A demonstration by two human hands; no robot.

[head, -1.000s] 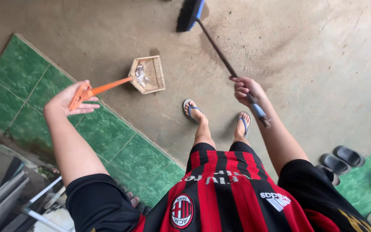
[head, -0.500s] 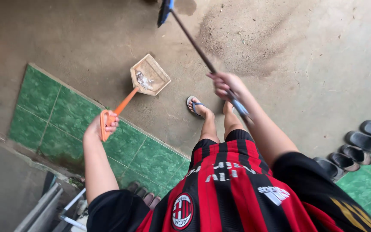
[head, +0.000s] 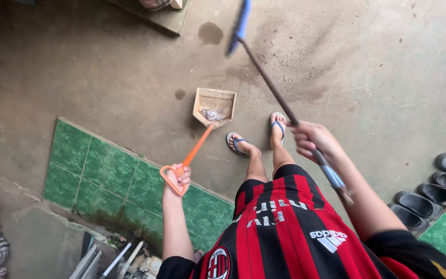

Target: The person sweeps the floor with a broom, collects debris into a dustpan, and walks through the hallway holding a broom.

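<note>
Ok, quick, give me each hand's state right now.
Left hand: closed on the dustpan by its orange handle.
Right hand: closed on the broom stick.

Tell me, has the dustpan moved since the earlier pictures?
Yes. The dustpan now sits farther out on the concrete, away from the edge of the green tiles and nearer the feet, with the left hand on its orange handle.

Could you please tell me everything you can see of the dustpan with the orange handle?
The dustpan has a shallow, tan, box-like tray, seemingly wood or plastic, and a long straight orange handle ending in a loop grip. The left hand holds that loop. The tray hangs or rests low over the concrete floor; which, I cannot tell. Its open mouth faces away from the person. A small crumpled clear scrap lies inside.
</note>
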